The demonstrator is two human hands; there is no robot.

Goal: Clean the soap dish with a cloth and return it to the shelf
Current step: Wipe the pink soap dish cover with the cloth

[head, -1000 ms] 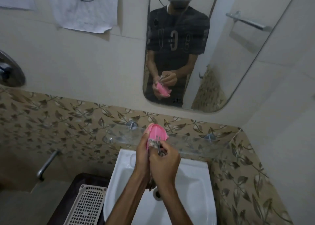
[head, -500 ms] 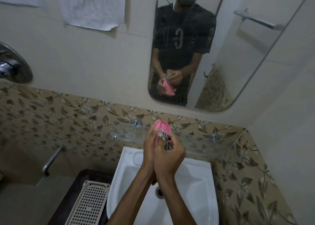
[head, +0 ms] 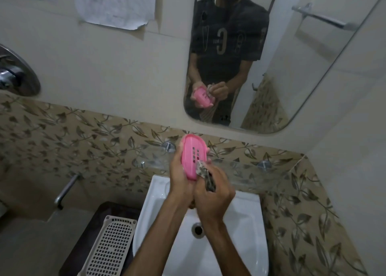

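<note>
A pink oval soap dish [head: 193, 154] with small drain holes is held up over the basin, its flat face turned toward me. My left hand [head: 179, 175] grips it from the left side and behind, fingertips showing at its right edge. My right hand [head: 213, 194] pinches a small patterned cloth [head: 203, 171] and presses it against the dish's lower right part. Just behind the dish runs the glass shelf [head: 250, 171] on metal pegs.
A white wash basin [head: 246, 234] with its drain lies below my hands. A white perforated basket [head: 108, 248] sits at its left on a dark counter. A mirror [head: 271, 66] hangs above the shelf, a tap [head: 66, 190] and a shower valve at left.
The dish has turned from nearly edge-on to face me, so its drain holes now show. My right hand with the cloth has moved to its lower right part.
</note>
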